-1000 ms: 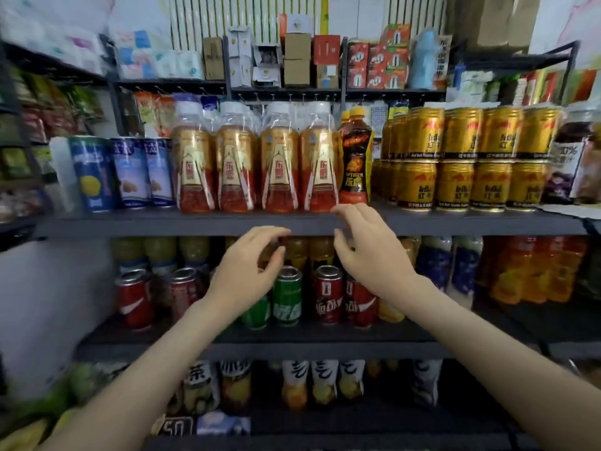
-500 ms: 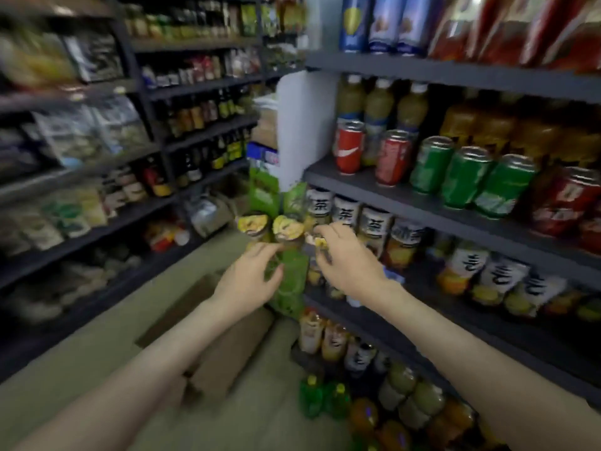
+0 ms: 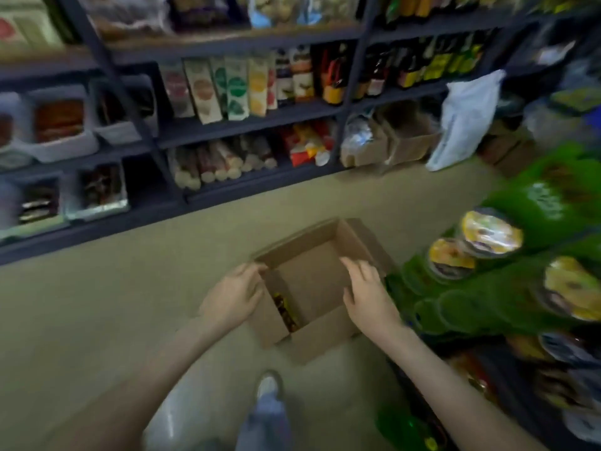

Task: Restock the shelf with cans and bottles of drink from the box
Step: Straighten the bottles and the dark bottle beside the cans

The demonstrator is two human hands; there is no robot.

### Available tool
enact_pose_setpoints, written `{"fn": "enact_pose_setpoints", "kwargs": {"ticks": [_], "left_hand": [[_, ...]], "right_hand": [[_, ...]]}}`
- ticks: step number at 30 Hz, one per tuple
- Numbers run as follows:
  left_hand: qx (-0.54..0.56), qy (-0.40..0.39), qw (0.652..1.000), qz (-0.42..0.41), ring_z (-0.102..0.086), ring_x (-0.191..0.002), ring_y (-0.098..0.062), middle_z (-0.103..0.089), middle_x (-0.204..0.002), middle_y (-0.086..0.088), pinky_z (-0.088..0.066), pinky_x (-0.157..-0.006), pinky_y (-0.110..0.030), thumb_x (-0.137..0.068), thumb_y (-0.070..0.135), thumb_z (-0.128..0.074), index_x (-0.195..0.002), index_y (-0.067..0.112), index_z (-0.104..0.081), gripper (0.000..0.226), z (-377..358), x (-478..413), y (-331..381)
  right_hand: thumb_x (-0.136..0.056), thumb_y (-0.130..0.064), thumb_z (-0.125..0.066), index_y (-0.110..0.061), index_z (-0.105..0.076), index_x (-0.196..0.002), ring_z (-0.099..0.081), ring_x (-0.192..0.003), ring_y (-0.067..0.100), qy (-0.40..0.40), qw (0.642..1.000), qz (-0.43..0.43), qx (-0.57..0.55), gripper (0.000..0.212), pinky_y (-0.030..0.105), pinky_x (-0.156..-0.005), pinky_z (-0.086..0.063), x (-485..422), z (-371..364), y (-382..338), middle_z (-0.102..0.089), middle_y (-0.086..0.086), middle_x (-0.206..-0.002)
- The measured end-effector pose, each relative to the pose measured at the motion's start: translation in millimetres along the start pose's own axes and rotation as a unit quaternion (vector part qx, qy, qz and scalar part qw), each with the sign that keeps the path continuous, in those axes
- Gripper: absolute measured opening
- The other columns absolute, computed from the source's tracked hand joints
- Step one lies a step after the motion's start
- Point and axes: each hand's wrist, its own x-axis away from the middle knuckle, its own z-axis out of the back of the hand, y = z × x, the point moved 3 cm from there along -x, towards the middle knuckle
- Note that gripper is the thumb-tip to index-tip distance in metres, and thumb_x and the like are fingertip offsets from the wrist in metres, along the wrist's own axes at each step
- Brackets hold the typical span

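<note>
— Where are we now? A second ago our hands were up at the drinks shelf.

— Down over the box (image 3: 312,288) on the floor (image 3: 97,320): left hand (image 3: 235,296) and right hand (image 3: 369,292) both spread and empty.

— So another fetch?

— Likely. Something dark and yellow (image 3: 286,309) lies inside, against the left wall.

both bare forearms stretched forward and down. left hand (image 3: 234,296) loosely curled, empty, fingers pointing right. right hand (image 3: 367,289) flat-ish, fingers spread, also empty. hands apart, palms kinda facing each other.
</note>
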Motion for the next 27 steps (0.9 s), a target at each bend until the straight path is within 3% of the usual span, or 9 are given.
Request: {"fn": "enact_pose_setpoints", "kwargs": {"ticks": [4,6,9,13,18,21,24,27], "left_hand": [[-0.016,-0.061,0.997,0.055,-0.065,-0.095,-0.034,-0.060,-0.120,-0.012,-0.053,-0.078,-0.032,-0.093,0.020,-0.048,-0.122,0.010,-0.057,0.032,-59,-49,-106],[-0.031,-0.106,0.991,0.077,-0.066,-0.089,-0.035,-0.063,-0.116,-0.014,-0.055,-0.075,-0.035,-0.088,0.028,-0.041,-0.119,0.007,-0.059,0.042,-100,-67,-147],[-0.081,-0.116,0.986,0.092,-0.062,-0.105,-0.035,-0.059,-0.126,-0.020,-0.052,-0.087,-0.040,-0.086,0.036,-0.039,-0.128,0.004,-0.055,0.055,-169,-92,-204],[-0.112,-0.096,0.980,0.131,-0.037,-0.136,-0.036,-0.037,-0.149,-0.019,-0.027,-0.111,-0.045,-0.093,0.035,-0.051,-0.145,0.009,-0.037,0.060,-269,-131,-264],[-0.175,-0.116,0.973,0.100,-0.041,-0.133,-0.037,-0.042,-0.145,-0.022,-0.024,-0.113,-0.049,-0.090,0.049,-0.034,-0.143,0.011,-0.036,0.066,-405,-162,-316],[-0.177,-0.101,0.976,0.071,-0.022,-0.141,-0.038,-0.026,-0.154,-0.018,-0.015,-0.113,-0.054,-0.089,0.049,-0.037,-0.146,0.017,-0.036,0.065,-461,-172,-345],[-0.139,-0.058,0.988,0.044,-0.009,-0.144,-0.039,-0.016,-0.157,-0.014,-0.005,-0.115,-0.054,-0.093,0.045,-0.037,-0.146,0.020,-0.034,0.059,-486,-168,-363],[-0.120,-0.048,0.991,0.042,-0.003,-0.145,-0.038,-0.015,-0.156,-0.013,-0.003,-0.117,-0.053,-0.095,0.045,-0.033,-0.146,0.021,-0.031,0.056,-491,-162,-367]], "right_hand": [[-0.096,-0.010,-0.047,-0.025,-0.017,-0.151,-0.028,-0.134,0.018,-0.132,0.991,-0.033,-0.013,0.065,0.028,-0.108,-0.032,-84,-113,5,-0.030,0.001,-0.147],[-0.095,-0.005,-0.047,-0.027,-0.014,-0.151,-0.026,-0.137,0.019,-0.180,0.982,-0.051,-0.017,0.069,0.030,-0.111,-0.030,-114,-167,18,-0.027,0.001,-0.150],[-0.095,-0.004,-0.043,-0.027,-0.008,-0.152,-0.027,-0.137,0.019,-0.237,0.969,-0.070,-0.024,0.071,0.029,-0.111,-0.027,-153,-246,46,-0.026,0.002,-0.152],[-0.096,-0.010,-0.048,-0.031,0.001,-0.151,-0.027,-0.136,0.018,-0.264,0.962,-0.068,-0.014,0.077,0.029,-0.109,-0.033,-213,-360,99,-0.025,0.002,-0.152],[-0.100,-0.023,-0.042,-0.042,0.014,-0.147,-0.006,-0.144,0.028,-0.349,0.936,0.006,0.054,0.076,0.044,-0.113,-0.022,-262,-527,145,0.005,0.003,-0.160],[-0.102,-0.036,-0.031,-0.045,0.016,-0.146,0.016,-0.145,0.030,-0.402,0.904,0.090,0.117,0.065,0.055,-0.115,-0.004,-276,-614,167,0.025,0.000,-0.157],[-0.100,-0.040,-0.032,-0.051,0.022,-0.141,0.029,-0.140,0.030,-0.430,0.877,0.119,0.179,0.068,0.061,-0.111,0.007,-281,-657,199,0.039,-0.002,-0.148],[-0.097,-0.037,-0.041,-0.045,0.021,-0.144,0.025,-0.142,0.034,-0.400,0.895,0.084,0.179,0.078,0.063,-0.111,0.001,-276,-657,219,0.033,0.004,-0.152]]}}
